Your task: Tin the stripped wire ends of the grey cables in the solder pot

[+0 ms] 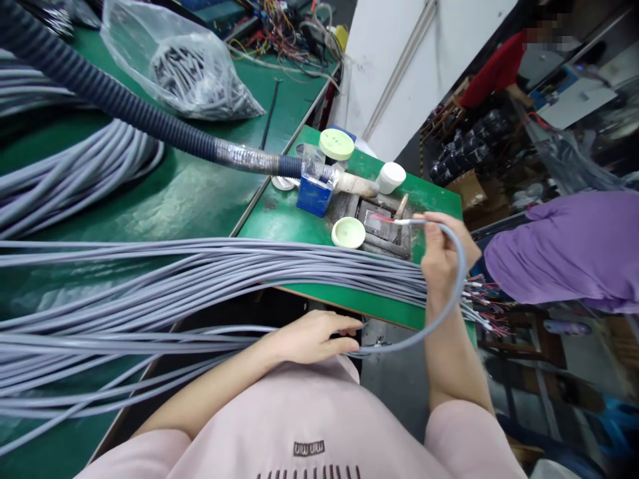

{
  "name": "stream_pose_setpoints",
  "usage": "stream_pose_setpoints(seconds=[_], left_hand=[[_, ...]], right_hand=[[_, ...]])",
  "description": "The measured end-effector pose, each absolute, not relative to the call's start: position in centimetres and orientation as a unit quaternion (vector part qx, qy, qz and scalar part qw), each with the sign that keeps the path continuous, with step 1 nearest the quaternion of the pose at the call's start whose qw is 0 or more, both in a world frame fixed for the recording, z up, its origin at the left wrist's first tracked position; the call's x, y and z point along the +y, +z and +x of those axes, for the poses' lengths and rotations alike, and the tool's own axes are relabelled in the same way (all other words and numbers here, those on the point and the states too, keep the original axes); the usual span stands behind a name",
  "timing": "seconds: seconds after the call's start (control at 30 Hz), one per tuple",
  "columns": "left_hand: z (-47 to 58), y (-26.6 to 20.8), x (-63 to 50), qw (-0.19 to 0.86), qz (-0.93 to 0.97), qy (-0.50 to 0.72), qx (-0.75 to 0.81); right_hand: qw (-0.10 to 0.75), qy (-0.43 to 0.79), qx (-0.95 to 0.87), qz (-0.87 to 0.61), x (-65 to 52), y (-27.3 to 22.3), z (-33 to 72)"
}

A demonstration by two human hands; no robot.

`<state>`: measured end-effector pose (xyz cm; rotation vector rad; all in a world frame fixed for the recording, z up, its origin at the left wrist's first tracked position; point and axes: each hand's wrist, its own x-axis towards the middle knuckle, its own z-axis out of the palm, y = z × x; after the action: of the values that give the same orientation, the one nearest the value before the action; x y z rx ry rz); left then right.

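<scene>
Pinched between the fingers and thumb of my right hand (444, 249) is a grey cable (456, 293), close to its stripped end. Its thin red and white wires (387, 219) point left, over a small square pot with a shiny, metal-like surface (378, 225); whether they touch it I cannot tell. The cable loops down from my right hand toward my waist. There my left hand (319, 336) has its fingers stretched out and the thumb apart, with the cable passing beneath it. A long bundle of grey cables (299, 266) lies between my hands and the pot, its stripped ends past my right wrist.
A ribbed hose (150, 123) ends in a nozzle (357, 184) beside the pot. Around it stand a blue box (314, 194), a pale green lid (348, 233), a lidded jar (336, 144) and a white cup (391, 177). A person in purple (569, 249) is at the right.
</scene>
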<state>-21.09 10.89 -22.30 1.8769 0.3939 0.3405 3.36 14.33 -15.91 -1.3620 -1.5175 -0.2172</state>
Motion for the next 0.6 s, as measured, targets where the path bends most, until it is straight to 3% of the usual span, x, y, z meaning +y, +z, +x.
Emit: stream_pose_setpoints(seconds=[0.13,0.6], left_hand=[[-21.0,-22.5,10.9,0.611,0.775,0.101,0.126],[-21.8,-22.0,11.5,0.645,0.749,0.107,0.109]], right_hand=[[0.415,-0.056,-0.701,-0.577,16.4,-16.5,1.9],[0.243,-0.089,-0.798,-0.544,19.8,-18.0,0.9]])
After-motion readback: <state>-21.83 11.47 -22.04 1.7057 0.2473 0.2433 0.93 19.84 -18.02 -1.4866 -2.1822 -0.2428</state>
